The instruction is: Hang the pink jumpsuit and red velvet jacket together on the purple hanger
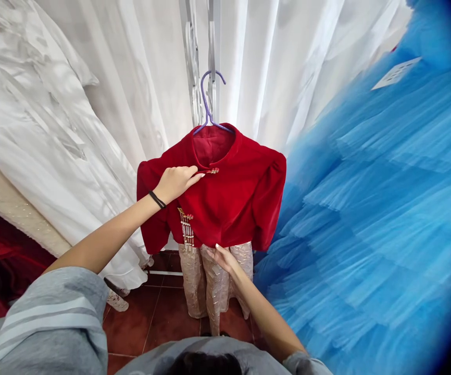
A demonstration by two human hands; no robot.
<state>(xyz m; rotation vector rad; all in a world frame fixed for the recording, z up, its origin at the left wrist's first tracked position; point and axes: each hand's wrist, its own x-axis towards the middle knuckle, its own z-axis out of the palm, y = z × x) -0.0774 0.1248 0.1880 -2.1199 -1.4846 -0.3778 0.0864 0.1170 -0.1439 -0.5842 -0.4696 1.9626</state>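
Note:
A red velvet jacket (237, 192) with a stand collar and short puffed sleeves hangs on a purple hanger (205, 99). My left hand (176, 182) is closed on the jacket's front edge just below the collar, beside a beaded fastening (213, 171). Lower down, my right hand (223, 258) pinches the bottom hem, thumb on top and fingers partly hidden beneath. A beaded tassel (187, 229) dangles from the jacket's side. Below the hem shows a pale pink, shiny textured skirt (194, 286).
White gowns (53, 114) crowd the left side, above dark red fabric (2, 260). A wide blue tulle dress (377, 208) fills the right and carries a white tag (396, 73). White curtains (280, 47) and a metal rack (210, 41) stand behind. Reddish floor tiles (132, 323) lie below.

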